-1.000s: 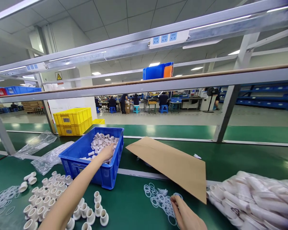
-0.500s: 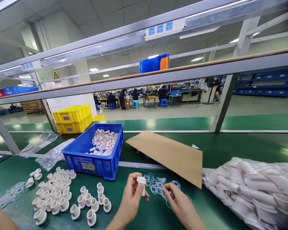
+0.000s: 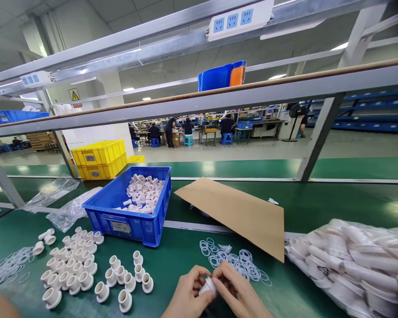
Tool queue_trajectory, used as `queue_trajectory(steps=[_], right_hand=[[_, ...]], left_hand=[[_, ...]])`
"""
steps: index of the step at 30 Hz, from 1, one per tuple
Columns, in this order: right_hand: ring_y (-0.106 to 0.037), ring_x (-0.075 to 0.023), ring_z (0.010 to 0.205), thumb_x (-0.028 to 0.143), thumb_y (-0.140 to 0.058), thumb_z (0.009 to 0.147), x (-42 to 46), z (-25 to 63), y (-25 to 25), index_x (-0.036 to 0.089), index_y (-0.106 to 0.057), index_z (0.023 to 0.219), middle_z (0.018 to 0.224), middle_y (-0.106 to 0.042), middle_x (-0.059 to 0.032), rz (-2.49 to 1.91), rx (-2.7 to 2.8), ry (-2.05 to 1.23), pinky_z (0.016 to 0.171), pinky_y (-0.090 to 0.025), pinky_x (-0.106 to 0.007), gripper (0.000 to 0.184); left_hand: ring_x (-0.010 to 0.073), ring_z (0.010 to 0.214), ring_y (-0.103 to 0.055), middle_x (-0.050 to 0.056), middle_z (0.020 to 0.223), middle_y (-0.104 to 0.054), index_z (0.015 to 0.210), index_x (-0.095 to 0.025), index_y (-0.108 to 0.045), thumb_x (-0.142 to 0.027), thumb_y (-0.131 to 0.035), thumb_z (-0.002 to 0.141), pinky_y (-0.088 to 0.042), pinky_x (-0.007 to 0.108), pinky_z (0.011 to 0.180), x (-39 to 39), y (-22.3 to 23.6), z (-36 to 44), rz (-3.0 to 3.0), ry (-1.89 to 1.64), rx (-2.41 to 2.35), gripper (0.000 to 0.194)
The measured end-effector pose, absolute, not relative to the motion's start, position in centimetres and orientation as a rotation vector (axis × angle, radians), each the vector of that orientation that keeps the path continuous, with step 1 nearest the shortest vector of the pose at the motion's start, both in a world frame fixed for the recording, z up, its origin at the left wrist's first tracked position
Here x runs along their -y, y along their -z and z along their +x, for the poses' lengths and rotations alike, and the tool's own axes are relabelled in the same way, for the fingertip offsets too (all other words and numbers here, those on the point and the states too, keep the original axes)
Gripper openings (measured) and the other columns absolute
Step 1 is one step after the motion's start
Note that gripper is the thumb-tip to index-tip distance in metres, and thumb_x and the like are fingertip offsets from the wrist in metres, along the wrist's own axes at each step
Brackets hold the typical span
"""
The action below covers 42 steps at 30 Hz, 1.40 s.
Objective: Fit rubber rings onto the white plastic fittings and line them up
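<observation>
My left hand and my right hand meet at the bottom centre, both gripping one small white plastic fitting. Whether a ring sits on it is hidden by my fingers. A scatter of clear white rings lies on the green belt just beyond my right hand. A blue bin with several loose white fittings stands further back on the left. Several upright white fittings stand in rows at the lower left.
A brown cardboard sheet lies behind the rings. A clear bag of white cups fills the right. Plastic bags and more rings lie at the left. Yellow crates and metal frame rails stand beyond; people work far off.
My left hand came out of the blue bin with a white fitting and moved down to the bottom centre. My right hand left the rings and joined it on the fitting.
</observation>
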State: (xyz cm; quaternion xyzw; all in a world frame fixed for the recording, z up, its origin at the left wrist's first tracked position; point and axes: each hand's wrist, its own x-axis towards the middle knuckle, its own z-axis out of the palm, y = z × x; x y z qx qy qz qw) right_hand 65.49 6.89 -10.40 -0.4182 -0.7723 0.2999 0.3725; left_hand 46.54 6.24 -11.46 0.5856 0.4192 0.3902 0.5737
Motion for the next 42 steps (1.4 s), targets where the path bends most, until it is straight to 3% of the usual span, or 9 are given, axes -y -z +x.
queue_trajectory(steps=[3,9,18,26,30,33,36,39,42], right_hand=[[-0.056,-0.0165,0.071,0.041,-0.037,0.109,-6.5,65.5,10.3,0.024,-0.053,0.085,0.085,-0.057,-0.0007,-1.032,2.04,-0.735,0.064,-0.044,-0.028,0.033],[-0.056,-0.0152,0.066,0.041,-0.038,0.108,-6.4,65.4,10.1,0.025,-0.058,0.088,0.086,-0.06,-0.0013,-1.07,2.107,-0.601,0.062,-0.043,-0.028,0.032],[-0.06,-0.0164,0.068,0.056,-0.051,0.101,-7.7,66.2,11.0,0.026,-0.066,0.08,0.08,-0.068,0.0015,-1.314,2.014,-0.783,0.063,-0.043,-0.027,0.039],[-0.059,-0.0171,0.066,0.056,-0.061,0.095,-8.0,66.3,11.1,0.025,-0.062,0.082,0.072,-0.07,0.0027,-1.293,1.85,-1.009,0.063,-0.042,-0.026,0.034],[-0.061,-0.0186,0.075,0.056,-0.051,0.101,-7.4,65.6,10.2,0.026,-0.07,0.085,0.082,-0.065,-0.0007,-1.092,1.912,-0.953,0.068,-0.045,-0.028,0.039],[-0.062,-0.0201,0.082,0.054,-0.05,0.103,-7.0,65.2,9.9,0.027,-0.072,0.087,0.084,-0.063,-0.0016,-1.066,1.959,-0.908,0.075,-0.047,-0.029,0.039],[-0.062,-0.0201,0.082,0.054,-0.047,0.104,-6.9,65.1,9.9,0.028,-0.073,0.091,0.085,-0.063,-0.0021,-1.087,1.965,-0.913,0.076,-0.048,-0.03,0.04],[-0.061,-0.0197,0.079,0.054,-0.043,0.106,-6.9,65.2,10.1,0.028,-0.073,0.091,0.083,-0.061,-0.0019,-1.101,1.959,-0.897,0.075,-0.049,-0.03,0.043],[-0.063,-0.02,0.079,0.051,-0.043,0.106,-6.9,65.2,10.2,0.027,-0.073,0.092,0.083,-0.063,-0.002,-1.073,1.959,-0.859,0.074,-0.05,-0.03,0.041]], left_hand=[[0.0121,0.064,-0.057,0.0,0.081,-0.058,0.109,-0.019,-0.065,-0.03,-0.074,0.082,-0.05,0.019,0.049,-6.1,10.7,46.7,1.36,-0.955,-1.052,0.031],[0.0131,0.061,-0.061,0.002,0.085,-0.06,0.111,-0.017,-0.062,-0.056,-0.08,0.077,-0.057,0.024,0.047,-6.4,10.6,46.4,1.132,-1.023,-0.942,0.054],[0.0113,0.058,-0.064,0.005,0.083,-0.065,0.108,-0.013,-0.064,-0.057,-0.08,0.081,-0.056,0.022,0.051,-6.8,12.6,46.3,0.921,-1.003,-0.681,0.054],[0.0139,0.059,-0.067,0.008,0.084,-0.069,0.109,-0.015,-0.065,-0.061,-0.074,0.085,-0.056,0.024,0.051,-6.7,14.2,47.5,0.853,-0.987,-0.556,0.052],[0.013,0.069,-0.064,0.006,0.082,-0.065,0.11,-0.014,-0.07,-0.063,-0.072,0.085,-0.056,0.024,0.06,-6.6,13.9,47.4,0.857,-0.997,-0.585,0.055],[0.0109,0.08,-0.061,0.007,0.096,-0.066,0.115,-0.014,-0.072,-0.056,-0.077,0.085,-0.053,0.02,0.069,-6.6,13.4,46.9,1.0,-1.008,-0.634,0.052],[0.0085,0.07,-0.06,0.005,0.091,-0.066,0.116,-0.015,-0.07,-0.054,-0.082,0.081,-0.053,0.02,0.064,-6.6,13.1,46.8,0.976,-1.048,-0.649,0.054],[0.0081,0.053,-0.056,0.001,0.074,-0.063,0.104,-0.015,-0.066,-0.063,-0.081,0.077,-0.05,0.021,0.051,-6.6,13.2,47.2,0.822,-1.028,-0.644,0.057],[0.0086,0.046,-0.055,0.002,0.071,-0.066,0.094,-0.016,-0.063,-0.071,-0.08,0.071,-0.043,0.019,0.042,-6.6,13.6,47.6,0.659,-0.998,-0.643,0.063]])
